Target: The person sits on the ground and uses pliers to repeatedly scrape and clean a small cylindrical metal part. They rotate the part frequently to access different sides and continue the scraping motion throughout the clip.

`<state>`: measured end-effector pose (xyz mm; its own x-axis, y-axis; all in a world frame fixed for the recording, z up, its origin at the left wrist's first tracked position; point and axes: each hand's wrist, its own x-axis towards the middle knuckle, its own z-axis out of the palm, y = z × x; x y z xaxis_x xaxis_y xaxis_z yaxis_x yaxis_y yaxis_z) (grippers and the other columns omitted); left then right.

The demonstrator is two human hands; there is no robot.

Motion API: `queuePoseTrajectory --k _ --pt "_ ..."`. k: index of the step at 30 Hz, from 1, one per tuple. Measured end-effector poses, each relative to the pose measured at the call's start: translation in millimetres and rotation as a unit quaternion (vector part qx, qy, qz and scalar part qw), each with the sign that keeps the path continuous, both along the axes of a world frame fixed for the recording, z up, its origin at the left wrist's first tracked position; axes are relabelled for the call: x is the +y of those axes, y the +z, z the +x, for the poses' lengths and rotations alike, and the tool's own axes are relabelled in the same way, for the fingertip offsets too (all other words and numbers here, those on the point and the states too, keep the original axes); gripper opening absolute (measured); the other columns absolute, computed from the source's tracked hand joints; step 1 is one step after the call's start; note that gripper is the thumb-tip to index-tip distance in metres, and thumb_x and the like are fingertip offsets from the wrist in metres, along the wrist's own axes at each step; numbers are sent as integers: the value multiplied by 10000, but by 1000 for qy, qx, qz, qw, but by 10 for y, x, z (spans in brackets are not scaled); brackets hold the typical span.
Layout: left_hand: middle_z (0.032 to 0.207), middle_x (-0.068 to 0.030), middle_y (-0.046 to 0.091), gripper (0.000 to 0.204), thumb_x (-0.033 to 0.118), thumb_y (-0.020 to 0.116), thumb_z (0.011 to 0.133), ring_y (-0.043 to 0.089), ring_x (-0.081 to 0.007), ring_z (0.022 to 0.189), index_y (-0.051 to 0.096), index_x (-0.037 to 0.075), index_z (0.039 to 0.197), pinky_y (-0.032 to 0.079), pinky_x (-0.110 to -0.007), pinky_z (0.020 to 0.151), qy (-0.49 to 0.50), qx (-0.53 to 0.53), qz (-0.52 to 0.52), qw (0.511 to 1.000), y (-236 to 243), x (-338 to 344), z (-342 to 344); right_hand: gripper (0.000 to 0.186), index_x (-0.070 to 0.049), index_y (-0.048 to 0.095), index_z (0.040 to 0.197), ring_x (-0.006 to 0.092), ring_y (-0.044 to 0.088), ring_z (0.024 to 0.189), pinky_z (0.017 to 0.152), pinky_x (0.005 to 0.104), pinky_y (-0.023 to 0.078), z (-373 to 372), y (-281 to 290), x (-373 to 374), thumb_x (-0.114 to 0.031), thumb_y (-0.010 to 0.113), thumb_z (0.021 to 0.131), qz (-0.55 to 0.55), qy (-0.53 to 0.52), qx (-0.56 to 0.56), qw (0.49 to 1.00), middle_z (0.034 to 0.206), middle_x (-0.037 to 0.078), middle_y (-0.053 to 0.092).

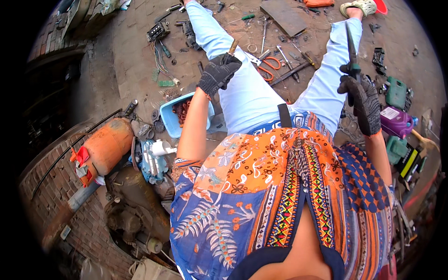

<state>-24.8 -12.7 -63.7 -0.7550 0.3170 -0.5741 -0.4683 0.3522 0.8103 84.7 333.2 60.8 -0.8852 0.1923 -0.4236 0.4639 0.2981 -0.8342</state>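
Note:
My left hand (218, 73), in a dark knitted glove, is closed over my left thigh. From its fist sticks up a short brass-coloured rod (234, 46), its lower part hidden by the fingers. Out beside my right knee, my right hand (364, 100), gloved alike, grips a long dark tool with a green handle (352, 46). The narrow dark end of that tool points away from me; I cannot make out its exact kind. Just below my left wrist stands a light blue plastic tub (171, 116) with reddish-brown copper-like pieces inside, partly covered by my forearm.
Orange-handled scissors (266, 70), a hammer (298, 67) and a screwdriver (247, 17) lie between my legs, near a flat metal plate (283, 16). A purple jug (394, 120) and green cases (395, 92) stand at right. An orange cylinder (109, 144) is at left.

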Motion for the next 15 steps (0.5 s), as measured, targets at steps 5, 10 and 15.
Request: queuePoseTrajectory --k 5,10,15 --pt "563 25 396 336 316 509 919 318 -65 394 582 12 1043 267 -224 359 67 -76 258 961 179 520 250 331 -51 554 1190 3 371 472 405 185 309 -77 36 -233 -189 573 890 -13 -198 196 960 836 44 683" --pt "538 7 420 496 448 379 960 333 -82 374 577 -2 1025 283 -222 357 69 -254 541 799 330 912 433 264 6 591 1106 70 555 628 526 192 433 -135 -204 -422 -117 601 873 -87 -112 197 970 910 85 657" --pt "534 -28 481 541 496 377 943 419 -112 389 589 -2 962 342 -228 372 54 -262 493 828 625 1159 578 272 -21 616 1114 117 591 815 710 268 480 -200 -298 -657 -171 575 891 -102 15 59 993 974 68 626"
